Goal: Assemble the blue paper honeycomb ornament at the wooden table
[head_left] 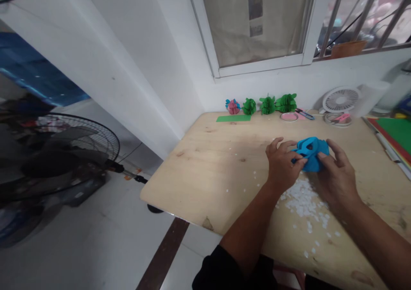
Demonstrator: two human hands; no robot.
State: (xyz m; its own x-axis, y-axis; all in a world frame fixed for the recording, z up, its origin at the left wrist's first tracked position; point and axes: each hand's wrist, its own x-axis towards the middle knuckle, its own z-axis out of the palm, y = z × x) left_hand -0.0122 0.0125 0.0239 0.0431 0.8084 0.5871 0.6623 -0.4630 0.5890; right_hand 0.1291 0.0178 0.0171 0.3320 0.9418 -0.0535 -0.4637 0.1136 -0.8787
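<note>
A blue folded-paper craft with a looped, cut-out part is held up over the wooden table. My left hand pinches the loop on its left side between thumb and fingers. On the other side my right hand grips the blue paper body, thumb in front and fingers partly hidden behind it. Many small white paper bits lie scattered on the table beneath and in front of my hands.
Along the wall stand a pink-and-blue paper figure and several green paper figures. Nearby are a green strip, a cutter, tape rolls, a small white fan and coloured sheets. A floor fan stands left.
</note>
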